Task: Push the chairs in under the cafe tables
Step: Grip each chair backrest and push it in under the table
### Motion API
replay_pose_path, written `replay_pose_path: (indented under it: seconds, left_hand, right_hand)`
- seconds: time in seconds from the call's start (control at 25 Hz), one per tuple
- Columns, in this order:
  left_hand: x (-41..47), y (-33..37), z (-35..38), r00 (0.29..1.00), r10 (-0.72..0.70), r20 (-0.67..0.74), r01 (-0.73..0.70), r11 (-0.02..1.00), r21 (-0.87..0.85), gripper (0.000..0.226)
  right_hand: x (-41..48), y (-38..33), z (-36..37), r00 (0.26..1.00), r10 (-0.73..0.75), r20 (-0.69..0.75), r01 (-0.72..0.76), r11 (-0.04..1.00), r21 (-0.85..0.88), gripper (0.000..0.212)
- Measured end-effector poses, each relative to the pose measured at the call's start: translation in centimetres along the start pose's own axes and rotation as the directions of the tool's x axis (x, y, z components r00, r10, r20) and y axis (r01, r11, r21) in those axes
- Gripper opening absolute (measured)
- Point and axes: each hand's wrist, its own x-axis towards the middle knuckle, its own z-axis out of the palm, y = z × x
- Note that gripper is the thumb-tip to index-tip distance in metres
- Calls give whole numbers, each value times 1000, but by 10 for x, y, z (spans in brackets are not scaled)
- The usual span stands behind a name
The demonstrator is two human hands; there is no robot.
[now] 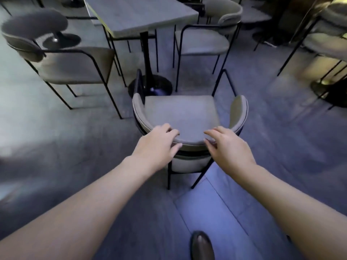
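A grey padded chair (180, 111) with a curved backrest and thin black legs stands right in front of me, facing a grey cafe table (139, 15). Its seat lies short of the table's near edge, near the black round pedestal base (159, 87). My left hand (157, 145) rests on the left part of the backrest top, fingers curled over the rim. My right hand (227, 147) sits at the right part of the backrest, fingers spread, its fingertips at the rim.
A second grey chair (65, 64) stands at the table's left side and a third (202, 42) at its right. Another chair and a table base (328, 91) are at the far right. A dark shoe (201, 244) shows on the floor below.
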Motion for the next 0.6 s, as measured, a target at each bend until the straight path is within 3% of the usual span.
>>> replay_pose_path:
  seconds: [0.2, 0.36, 0.6]
  left_hand:
    - [12, -4, 36, 999, -23, 48, 22, 1000, 18, 36]
    - [27, -3, 39, 995, -76, 60, 76, 997, -4, 32]
    - [33, -1, 35, 992, -99, 73, 97, 995, 37, 31]
  right_hand:
    - [-3, 24, 21, 996, -43, 82, 42, 999, 18, 25]
    - [1, 30, 28, 992, -111, 59, 113, 993, -31, 24]
    - [4, 31, 38, 989, -134, 68, 143, 979, -147, 48]
